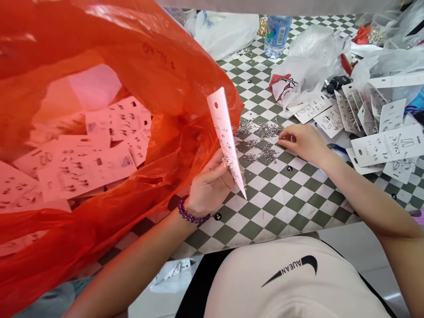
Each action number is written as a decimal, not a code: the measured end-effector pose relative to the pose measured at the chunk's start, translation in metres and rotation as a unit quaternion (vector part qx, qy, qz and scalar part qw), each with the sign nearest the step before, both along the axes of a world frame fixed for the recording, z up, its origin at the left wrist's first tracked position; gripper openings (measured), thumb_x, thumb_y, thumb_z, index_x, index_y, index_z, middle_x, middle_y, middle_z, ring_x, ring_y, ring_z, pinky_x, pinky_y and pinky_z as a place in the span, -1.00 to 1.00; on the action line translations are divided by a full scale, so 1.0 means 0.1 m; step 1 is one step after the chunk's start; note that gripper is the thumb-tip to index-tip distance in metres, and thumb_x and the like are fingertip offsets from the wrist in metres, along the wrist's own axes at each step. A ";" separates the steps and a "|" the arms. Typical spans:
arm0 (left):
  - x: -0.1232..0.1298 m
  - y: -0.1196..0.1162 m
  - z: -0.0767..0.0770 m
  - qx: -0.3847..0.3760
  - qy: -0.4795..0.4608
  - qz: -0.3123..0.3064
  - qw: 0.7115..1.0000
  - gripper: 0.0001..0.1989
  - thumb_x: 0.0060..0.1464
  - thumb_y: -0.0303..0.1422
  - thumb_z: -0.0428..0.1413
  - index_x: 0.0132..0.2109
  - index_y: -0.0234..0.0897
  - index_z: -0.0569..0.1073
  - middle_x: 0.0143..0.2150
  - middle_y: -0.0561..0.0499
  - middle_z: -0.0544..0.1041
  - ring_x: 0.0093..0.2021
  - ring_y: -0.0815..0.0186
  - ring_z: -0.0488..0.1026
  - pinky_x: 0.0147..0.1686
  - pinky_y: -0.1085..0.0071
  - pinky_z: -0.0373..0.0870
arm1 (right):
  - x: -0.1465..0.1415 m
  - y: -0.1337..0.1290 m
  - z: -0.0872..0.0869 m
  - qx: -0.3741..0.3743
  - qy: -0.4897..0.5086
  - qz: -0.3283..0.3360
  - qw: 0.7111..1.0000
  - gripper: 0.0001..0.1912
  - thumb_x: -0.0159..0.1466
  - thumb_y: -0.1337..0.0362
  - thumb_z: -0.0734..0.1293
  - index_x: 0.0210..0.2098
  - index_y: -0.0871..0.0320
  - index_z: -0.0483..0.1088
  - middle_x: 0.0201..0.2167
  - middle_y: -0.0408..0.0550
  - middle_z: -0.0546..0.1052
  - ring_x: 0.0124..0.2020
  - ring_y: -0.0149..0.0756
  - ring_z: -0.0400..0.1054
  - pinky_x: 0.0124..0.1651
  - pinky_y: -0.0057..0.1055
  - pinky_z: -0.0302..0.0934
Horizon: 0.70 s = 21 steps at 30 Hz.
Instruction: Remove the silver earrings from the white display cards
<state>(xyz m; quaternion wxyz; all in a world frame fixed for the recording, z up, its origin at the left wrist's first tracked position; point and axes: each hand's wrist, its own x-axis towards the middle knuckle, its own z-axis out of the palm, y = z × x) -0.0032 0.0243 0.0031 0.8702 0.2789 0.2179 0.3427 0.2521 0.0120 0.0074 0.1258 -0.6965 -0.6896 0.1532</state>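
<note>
In the head view, the left hand pinches a white earring card upright between thumb and fingers, just beside the red plastic bag. The curled right hand sits beside loose silver studs on the checkered counter; whether it pinches any is hidden. Red film obscures the bagged cards.

Card: white earring card, long, narrow, punched hole near top, tilted, gripped in left hand
On card: small silver earrings, scattered down its length
Loose: silver earring heaps on checkered desk, just beside right hand
</note>
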 end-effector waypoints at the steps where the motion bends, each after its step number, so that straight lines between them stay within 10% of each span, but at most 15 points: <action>1: 0.00 0.00 0.01 -0.023 -0.015 -0.001 1.000 -0.76 -0.03 -0.47 0.13 -0.16 -0.18 0.49 -0.55 0.10 0.36 -0.52 0.41 0.31 -0.48 0.48 0.39 | 0.01 -0.01 0.00 0.002 -0.003 0.008 1.000 -0.89 0.24 0.27 0.29 -0.37 0.12 0.45 -0.39 -0.15 0.51 -0.36 -0.35 0.34 -0.37 -0.40 0.10; 13: 0.02 -0.10 0.05 -0.112 -0.084 -0.082 0.987 -0.88 -0.03 -0.41 0.17 -0.27 -0.18 0.44 -0.65 0.15 0.24 -0.58 0.47 0.19 -0.52 0.54 0.27 | -0.12 -0.04 0.06 -0.007 -0.185 0.069 0.980 -0.80 0.27 0.35 0.13 -0.35 0.16 0.37 -0.35 -0.04 0.48 -0.35 -0.28 0.32 -0.53 -0.39 -0.12; 17: 0.06 -0.15 0.02 -0.094 -0.094 -0.096 0.987 -0.85 0.01 -0.28 0.17 -0.23 -0.16 0.44 -0.64 0.14 0.24 -0.58 0.46 0.16 -0.52 0.52 0.24 | -0.37 -0.24 0.13 0.085 0.097 0.034 0.991 -0.89 0.22 0.35 0.23 -0.44 0.16 0.35 -0.45 -0.12 0.41 -0.42 -0.38 0.26 -0.44 -0.41 0.08; 21: 0.06 -0.20 -0.06 -0.067 -0.101 -0.125 0.985 -0.81 -0.02 -0.30 0.21 -0.20 -0.15 0.45 -0.61 0.13 0.33 -0.55 0.44 0.24 -0.48 0.49 0.31 | -0.87 -0.66 0.16 0.141 0.423 -0.040 0.894 -0.92 0.23 0.28 0.33 -0.41 0.10 0.40 -0.45 -0.18 0.38 -0.45 -0.44 0.26 -0.42 -0.44 0.22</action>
